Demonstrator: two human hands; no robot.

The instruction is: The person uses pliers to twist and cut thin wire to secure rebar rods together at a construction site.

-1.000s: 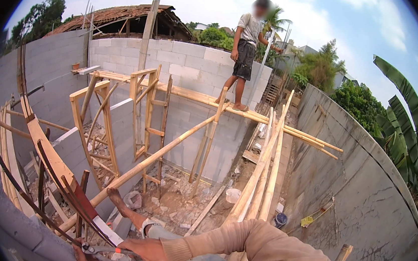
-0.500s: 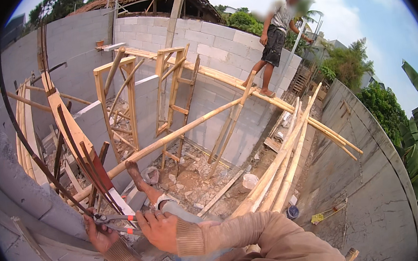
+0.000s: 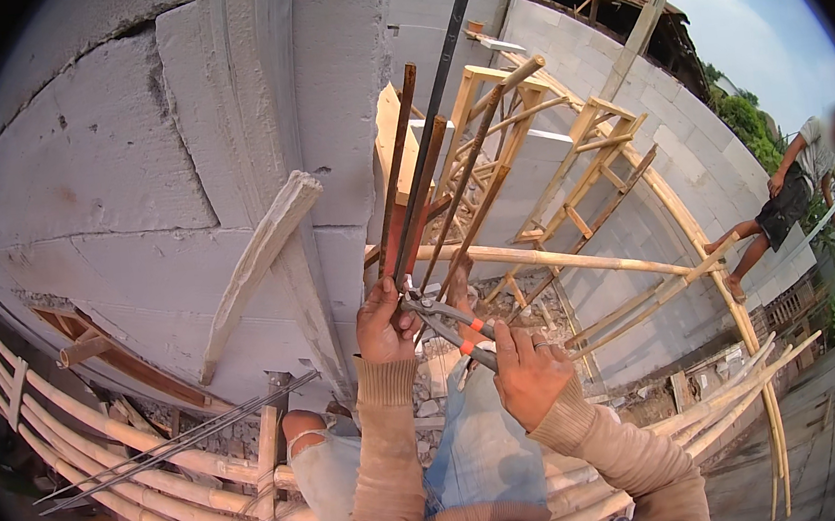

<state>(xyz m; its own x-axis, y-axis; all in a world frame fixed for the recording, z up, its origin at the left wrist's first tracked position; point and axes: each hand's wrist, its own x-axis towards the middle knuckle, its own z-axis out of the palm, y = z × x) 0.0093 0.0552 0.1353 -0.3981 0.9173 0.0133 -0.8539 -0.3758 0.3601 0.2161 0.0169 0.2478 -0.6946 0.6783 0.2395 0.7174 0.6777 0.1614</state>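
Note:
My right hand (image 3: 536, 375) is wrapped around the handles of a pair of pincers (image 3: 442, 310), grey with orange bands. The pincers' jaws reach the lower part of a cluster of upright steel bars. Beside the jaws my left hand (image 3: 383, 322) is closed, fingers curled round the base of a bar; any tie wire there is too small to make out. One long dark ribbed bar (image 3: 439, 88) rises highest, and shorter rusty bars (image 3: 399, 172) stand around it. A red-brown board (image 3: 403, 234) stands behind the bars.
A grey block wall (image 3: 118, 179) fills the left, with a rough plank (image 3: 258, 276) leaning on it. Bamboo poles (image 3: 156, 466) lie below me, thin steel rods (image 3: 183, 439) across them. Timber frames (image 3: 486, 133) stand ahead. A person (image 3: 797, 184) stands on bamboo poles at right.
The view has swung left, so the bars, pincers and both hands now appear nearer the middle. Both hands keep their hold. The other person remains on the bamboo.

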